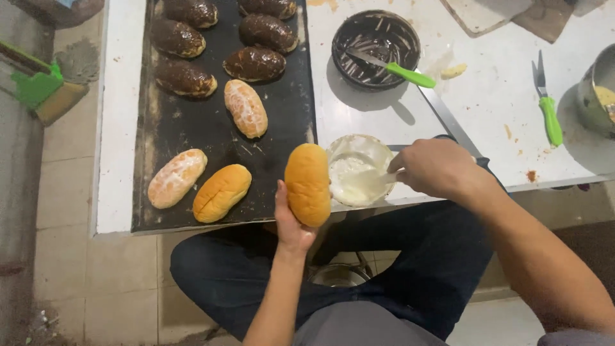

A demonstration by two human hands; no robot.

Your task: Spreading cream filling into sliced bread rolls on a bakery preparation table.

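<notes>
The plain bun stands upright in the left hand, which holds it from below with the fingers wrapped behind it. This bun is just beside the small bowl of white cream, on its left side, and it hangs over the front edge of the table. The right hand is closed around a thin tool whose tip reaches into the cream bowl from the right; most of the tool is hidden in the fist, so I cannot tell what kind it is.

To the left of the cream bowl lies a long dark tray. On the tray, nearest to the bowl, there is one plain golden bun, and two buns with white glaze lie near it. Farther from the bowl, at the back of the tray, six buns covered with chocolate sit in two rows.

Behind the cream bowl stands a dark bowl with chocolate rests, and a knife with a green handle lies across it. Well to the right of the cream bowl, a second green-handled knife lies on the table, and a metal pot is at the edge of the view.
</notes>
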